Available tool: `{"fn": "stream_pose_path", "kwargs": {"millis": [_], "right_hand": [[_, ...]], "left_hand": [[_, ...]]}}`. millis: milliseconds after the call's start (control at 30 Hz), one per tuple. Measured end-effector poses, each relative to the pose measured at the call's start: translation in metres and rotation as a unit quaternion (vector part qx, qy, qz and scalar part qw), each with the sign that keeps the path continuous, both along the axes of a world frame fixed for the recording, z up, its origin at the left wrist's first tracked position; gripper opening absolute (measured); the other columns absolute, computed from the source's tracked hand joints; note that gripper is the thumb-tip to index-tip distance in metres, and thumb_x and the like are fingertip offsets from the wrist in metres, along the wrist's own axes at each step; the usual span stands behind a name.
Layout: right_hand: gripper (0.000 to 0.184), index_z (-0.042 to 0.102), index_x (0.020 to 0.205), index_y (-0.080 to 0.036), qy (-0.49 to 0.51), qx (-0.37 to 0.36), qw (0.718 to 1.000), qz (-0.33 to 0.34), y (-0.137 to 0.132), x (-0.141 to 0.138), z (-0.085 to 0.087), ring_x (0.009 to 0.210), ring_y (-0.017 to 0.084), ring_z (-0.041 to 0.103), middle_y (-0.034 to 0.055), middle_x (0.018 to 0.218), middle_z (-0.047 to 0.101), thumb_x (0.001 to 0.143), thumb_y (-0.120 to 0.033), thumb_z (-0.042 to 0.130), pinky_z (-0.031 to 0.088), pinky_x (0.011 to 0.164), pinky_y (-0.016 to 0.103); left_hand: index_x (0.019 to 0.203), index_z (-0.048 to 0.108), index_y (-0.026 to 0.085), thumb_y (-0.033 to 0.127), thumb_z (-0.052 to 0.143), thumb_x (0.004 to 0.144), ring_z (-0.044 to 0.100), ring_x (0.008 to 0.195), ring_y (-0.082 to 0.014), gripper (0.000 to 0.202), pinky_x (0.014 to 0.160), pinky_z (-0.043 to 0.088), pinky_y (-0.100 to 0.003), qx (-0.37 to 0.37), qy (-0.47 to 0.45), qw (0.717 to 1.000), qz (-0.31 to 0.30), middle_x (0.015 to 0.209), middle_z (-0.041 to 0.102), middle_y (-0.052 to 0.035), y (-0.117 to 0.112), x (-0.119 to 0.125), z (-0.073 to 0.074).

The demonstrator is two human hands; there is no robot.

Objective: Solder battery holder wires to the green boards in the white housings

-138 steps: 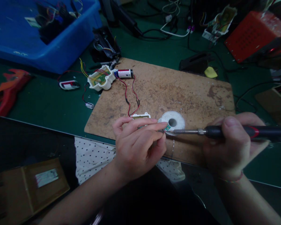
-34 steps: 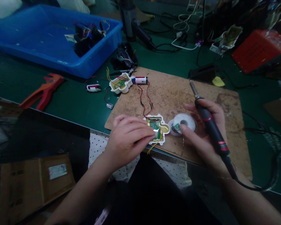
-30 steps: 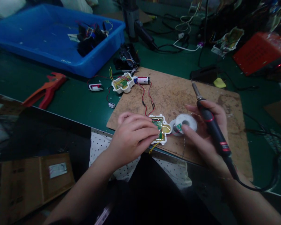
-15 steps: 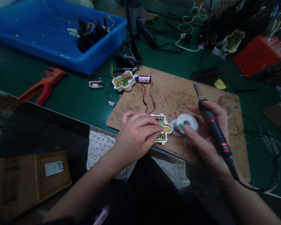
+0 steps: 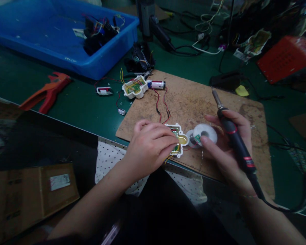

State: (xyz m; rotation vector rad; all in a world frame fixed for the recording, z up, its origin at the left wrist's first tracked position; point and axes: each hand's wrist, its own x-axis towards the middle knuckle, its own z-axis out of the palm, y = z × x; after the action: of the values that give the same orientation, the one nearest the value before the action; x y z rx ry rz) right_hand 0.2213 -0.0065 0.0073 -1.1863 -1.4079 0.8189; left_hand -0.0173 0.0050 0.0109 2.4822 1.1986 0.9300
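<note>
My left hand [image 5: 150, 143] covers one side of a white plastic housing [image 5: 184, 139] with a green circuit board inside. Its fingertips are pinched together over the board; what lies between them is hidden. Yellow wires [image 5: 171, 158] come out beneath those fingers. In my right hand [image 5: 228, 151] a black soldering iron [image 5: 231, 127] rests with its tip pointing up and away. The thumb of that hand also presses on a small green circuit board [image 5: 197, 138], in front of a spool of solder [image 5: 208, 131]. A thin strand of solder hangs below the spool.
A brown board [image 5: 193, 98] lies on the green table. Beyond it sit a second white housing [image 5: 136, 87] and a wired battery [image 5: 158, 84]. Orange-handled cutters [image 5: 49, 92] and a blue bin [image 5: 112, 58] are left. A red box [image 5: 285, 59] stands at the back right.
The left fingertips have shifted very slightly over the housing, and the yellow wires beneath them lie a little differently. My right hand keeps the same grip; the whole view has moved slightly.
</note>
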Motion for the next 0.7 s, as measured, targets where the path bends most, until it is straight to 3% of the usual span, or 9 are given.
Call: {"fn": "stream_pose_path", "kwargs": {"millis": [700], "right_hand": [[0.079, 0.058, 0.138, -0.039, 0.021, 0.003, 1.000, 0.004, 0.0003, -0.0008, 0.0002, 0.132, 0.024, 0.064, -0.0004, 0.134, 0.067, 0.070, -0.017, 0.092, 0.057, 0.110, 0.042]], "left_hand": [[0.099, 0.078, 0.027, 0.021, 0.074, 0.095, 0.073, 0.106, -0.0209, 0.009, 0.098, 0.037, -0.046, -0.007, -0.018, 1.000, -0.003, 0.106, 0.082, 0.0039, 0.0012, 0.0001, -0.0034]]}}
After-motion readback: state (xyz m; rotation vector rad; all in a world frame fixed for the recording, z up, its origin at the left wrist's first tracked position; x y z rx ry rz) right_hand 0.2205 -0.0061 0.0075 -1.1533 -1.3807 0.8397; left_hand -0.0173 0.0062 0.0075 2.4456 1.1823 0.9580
